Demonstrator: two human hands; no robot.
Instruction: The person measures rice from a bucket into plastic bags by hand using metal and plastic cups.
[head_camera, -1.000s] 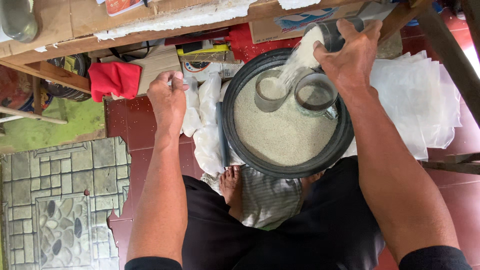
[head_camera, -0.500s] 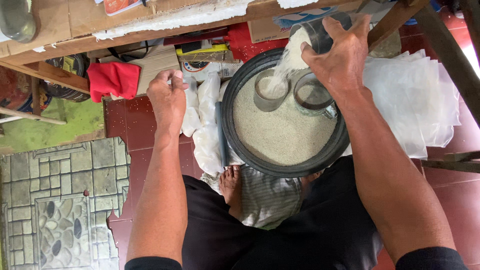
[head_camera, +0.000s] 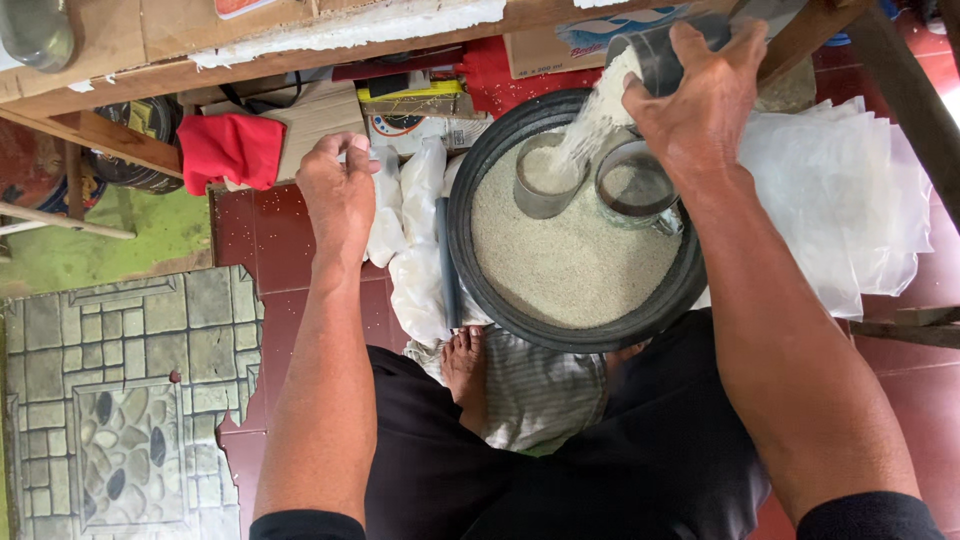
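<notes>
Red floor tiles under a low wooden bench; person seated on the floor, bare foot tucked below a wide black basin of pale rice-like grain. Right hand grasps a dark cup, tipped mouth-down toward the basin; white grain falls in a stream into a grey tin can standing upright in the grain. Just beside the can, a second, glassy cup sits in the grain, right under the right wrist. Left hand is clenched on the top of a white plastic bag lying against the basin's outer wall; what sits inside the fist cannot be made out. Stack of clear plastic bags lies to the right of the basin; red cloth and a cardboard box behind the left hand. Judgement on the pour: keep the cup's lip directly above the can's mouth and low, so the stream stays narrow and overshoot lands back in the basin. Tilt gradually; ease off as the can nears full. The can looks only loosely bedded in the grain, so avoid knocking it with cup or wrist. Left grip should hold the bag top closed and upright.
</notes>
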